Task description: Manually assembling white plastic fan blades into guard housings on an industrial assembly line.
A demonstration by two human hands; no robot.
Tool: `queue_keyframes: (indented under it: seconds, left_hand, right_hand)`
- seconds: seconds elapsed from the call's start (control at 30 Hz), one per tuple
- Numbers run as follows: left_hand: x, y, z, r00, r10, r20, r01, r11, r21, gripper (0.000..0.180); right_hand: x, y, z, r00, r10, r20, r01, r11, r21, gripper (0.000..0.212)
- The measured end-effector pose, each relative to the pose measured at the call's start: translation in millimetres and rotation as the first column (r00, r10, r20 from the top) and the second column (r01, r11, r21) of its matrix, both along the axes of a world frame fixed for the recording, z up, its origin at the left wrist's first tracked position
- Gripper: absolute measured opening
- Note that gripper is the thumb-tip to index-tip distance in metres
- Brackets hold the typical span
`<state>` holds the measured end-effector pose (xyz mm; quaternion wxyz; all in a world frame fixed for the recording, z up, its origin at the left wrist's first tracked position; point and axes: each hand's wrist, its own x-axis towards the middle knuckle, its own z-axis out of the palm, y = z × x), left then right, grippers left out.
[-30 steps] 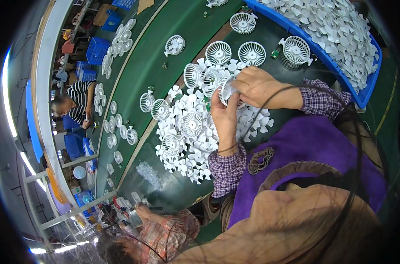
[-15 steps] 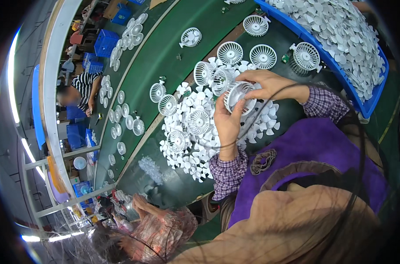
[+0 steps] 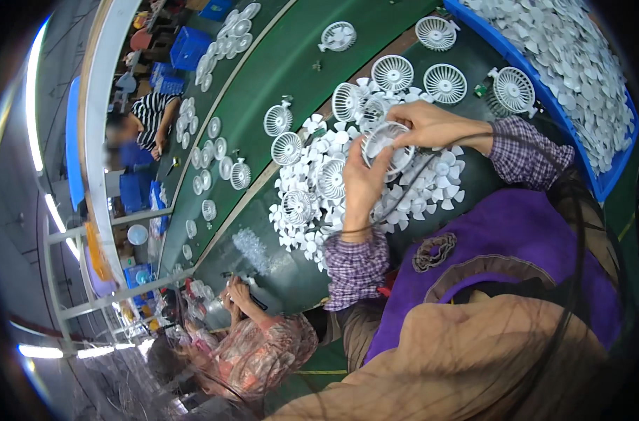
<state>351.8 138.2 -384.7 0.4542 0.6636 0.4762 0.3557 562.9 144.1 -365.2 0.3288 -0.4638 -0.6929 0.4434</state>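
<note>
Since the earlier frame, both hands have drawn nearer, left hand (image 3: 361, 184) and right hand (image 3: 432, 126) clasping a round white plastic fan grille (image 3: 387, 145) above the white propeller pile (image 3: 347, 189). Green belt (image 3: 277, 70) far-left lies open; blue bin (image 3: 544, 91) edges right.

Both forearms come up from the lower part of the view in checked purple sleeves, cuffs at the wrists. The left hand (image 3: 361, 184) stands nearly upright, palm turned toward the round white fan grille (image 3: 387, 146), its thumb and fingertips curled against the grille's lower left rim. The right hand (image 3: 432, 125) reaches in from the right, wrist bent, fingers arched over the grille's top edge and pressing down on it. The two hands close on the grille from opposite sides, fingertips nearly meeting above it.
</note>
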Motion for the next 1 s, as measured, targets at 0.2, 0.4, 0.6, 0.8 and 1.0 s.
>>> queue_keyframes:
  seconds: [0.2,0.4,0.6,0.8,1.0]
  left_hand:
    - [-81,87,71,0.963,0.263,-0.065,-0.268,0.96,-0.08,0.038]
    - [-158,199,17,0.81,0.483,-0.333,-0.519,0.855,-0.02,0.025]
    - [-162,279,-38,0.775,0.388,-0.499,-0.528,0.831,-0.174,0.031]
    - [-174,295,-76,0.812,0.326,-0.485,-0.483,0.841,-0.243,0.018]
    - [-174,250,11,0.906,0.422,-0.046,-0.397,0.804,-0.442,0.021]
  right_hand:
    - [-16,114,-18,0.913,-0.166,-0.373,0.122,0.983,-0.14,0.028]
    - [17,121,-29,0.939,-0.343,0.012,0.33,0.911,0.245,0.019]
    - [45,79,-31,0.869,-0.359,0.341,0.188,0.876,0.444,0.009]
    - [25,87,-32,0.813,-0.228,0.536,-0.058,0.884,0.463,0.007]
    - [-24,146,-19,0.777,-0.316,0.544,-0.08,0.808,0.583,0.012]
